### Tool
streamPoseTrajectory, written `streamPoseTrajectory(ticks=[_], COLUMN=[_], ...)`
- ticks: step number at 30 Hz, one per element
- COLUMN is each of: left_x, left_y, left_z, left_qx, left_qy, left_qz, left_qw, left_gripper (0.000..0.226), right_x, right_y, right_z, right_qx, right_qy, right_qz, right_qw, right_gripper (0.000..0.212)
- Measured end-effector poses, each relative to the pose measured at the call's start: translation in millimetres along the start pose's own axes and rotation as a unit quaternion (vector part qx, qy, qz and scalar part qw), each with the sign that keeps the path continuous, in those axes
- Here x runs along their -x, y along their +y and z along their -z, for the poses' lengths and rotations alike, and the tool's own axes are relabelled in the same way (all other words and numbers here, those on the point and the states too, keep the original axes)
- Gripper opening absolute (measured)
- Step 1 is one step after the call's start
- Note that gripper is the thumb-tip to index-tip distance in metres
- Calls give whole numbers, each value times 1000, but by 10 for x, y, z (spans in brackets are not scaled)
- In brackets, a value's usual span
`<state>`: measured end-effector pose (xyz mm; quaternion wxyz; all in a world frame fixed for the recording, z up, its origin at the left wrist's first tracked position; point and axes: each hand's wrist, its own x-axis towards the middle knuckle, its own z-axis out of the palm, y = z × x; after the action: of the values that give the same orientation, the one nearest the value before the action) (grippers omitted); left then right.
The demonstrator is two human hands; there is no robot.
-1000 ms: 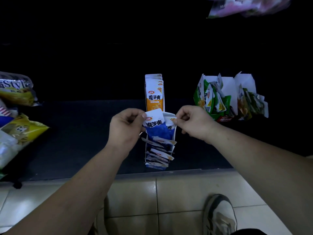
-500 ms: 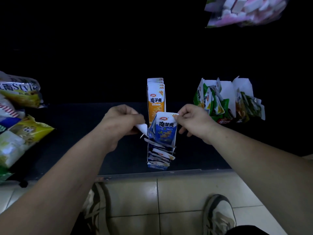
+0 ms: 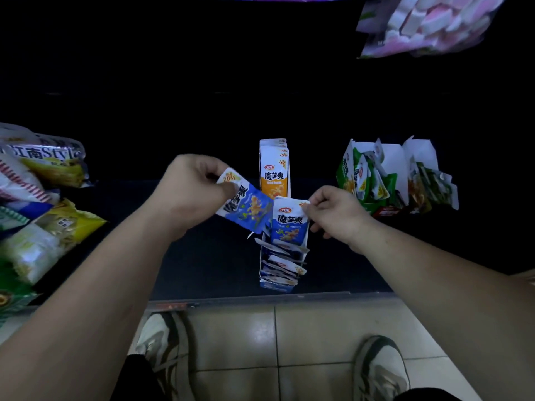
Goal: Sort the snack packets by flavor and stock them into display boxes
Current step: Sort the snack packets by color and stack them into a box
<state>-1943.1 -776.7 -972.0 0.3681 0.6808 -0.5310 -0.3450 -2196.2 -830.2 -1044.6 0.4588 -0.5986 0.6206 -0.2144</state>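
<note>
left hand (image 3: 188, 192) at centre, fingers curled, pinching the white top corner of a tilted blue packet (image 3: 246, 208); packet slanting down to the right, held in the air just left of the box. right hand (image 3: 335, 212) just to the right, fingers curled, thumb and forefinger pinching the top right corner of an upright blue packet (image 3: 289, 224).

upright packet standing at the far end of a narrow blue display box (image 3: 279, 280), lower edge inside the box. nearer in the same box, more blue packets leaning flat in an overlapping row. directly behind, touching or nearly touching the far end, an orange display box (image 3: 274, 169) with orange packets standing upright, front one facing the viewer. to the right, well apart, two green display boxes (image 3: 390, 169) side by side, white flaps raised, green packets jumbled inside.

all boxes on a dark shelf (image 3: 202, 256). at the far left edge, a heap of large snack bags (image 3: 43, 175) in yellow, white and green. at the top right, a pink and white bag (image 3: 428, 21), blurred.

below the near edge of the shelf, beige tiled floor (image 3: 237, 337) and two shoes (image 3: 162, 340), one under each forearm.
</note>
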Motion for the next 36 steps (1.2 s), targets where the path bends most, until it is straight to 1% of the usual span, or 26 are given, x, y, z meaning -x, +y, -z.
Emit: streamPoseTrajectory(ticks=[2, 4, 9, 11, 14, 16, 17, 19, 21, 23, 25, 27, 28, 29, 31, 32, 33, 34, 35, 36], left_x=[-8, -4, -23, -12, -8, -47, -68, -64, -15, 5, -7, 15, 35, 45, 20, -1, -11, -8, 17, 48], left_y=[64, 76, 107, 96, 66, 55, 41, -35, -154, -234, -265, -277, -297, -339, -435, -482, -520, -572, -616, -661], left_z=[61, 31, -294, -442, -588, -596, -590, -600, -629, -648, -667, -707, -719, -718, -677, -647, -630, -634, -657, -692], left_qx=[-40, -63, -21, -12, -18, -19, -25, -51, -87, -113, -113, -76, -51, -35, -68, -98, -118, -116, -96, -76], left_qy=[-37, -66, -79, -89, -66, -64, -75, -103, -105, -98, -112, -124, -106, -66, 9, 13, -8, -47, -89, -123], left_qz=[-57, -90, -138, -172, -236, -251, -244, -204, -158, -143, -145, -131, -119, -110, -86, -53, -9, 31, 53, 57], left_qw=[997, 992, 987, 981, 969, 966, 966, 972, 978, 978, 977, 981, 986, 991, 994, 994, 993, 992, 990, 988], left_gripper=[8, 9, 9, 10, 13, 14, 15, 16, 18, 17, 21, 30, 32, 32, 26, 21, 17, 16, 18, 19], right_x=[-9, -14, -27, -39, -51, -62, -66, -65, -55, -42, -32, -23, -22, -20, -9, -1, 3, 5, 6, 6], right_y=[8, 13, -4, -3, -2, -4, -5, -3, 6, 12, 3, -17, -22, -23, -3, 10, 17, 17, 12, 6], right_z=[-7, -6, 18, 35, 53, 76, 93, 126, 139, 135, 120, 101, 83, 64, 38, 26, 13, 5, -1, -8], right_qx=[-5, -6, -7, -8, -4, -6, -11, -26, -29, -22, -21, -16, -12, -7, 1, 4, 4, 4, 3, 3], right_qy=[-4, -9, -29, -40, -55, -58, -58, -63, -74, -83, -99, -113, -115, -114, -107, -107, -111, -116, -121, -124], right_qz=[-1, -3, -3, -5, -11, -14, -17, -25, -30, -29, -29, -31, -33, -34, -37, -38, -38, -39, -41, -42], right_qw=[1000, 1000, 1000, 999, 998, 998, 998, 997, 996, 996, 994, 993, 993, 993, 994, 994, 993, 992, 992, 991], right_gripper=[10, 10, 6, 6, 7, 8, 8, 8, 9, 9, 9, 8, 8, 9, 11, 11, 11, 11, 11, 11])
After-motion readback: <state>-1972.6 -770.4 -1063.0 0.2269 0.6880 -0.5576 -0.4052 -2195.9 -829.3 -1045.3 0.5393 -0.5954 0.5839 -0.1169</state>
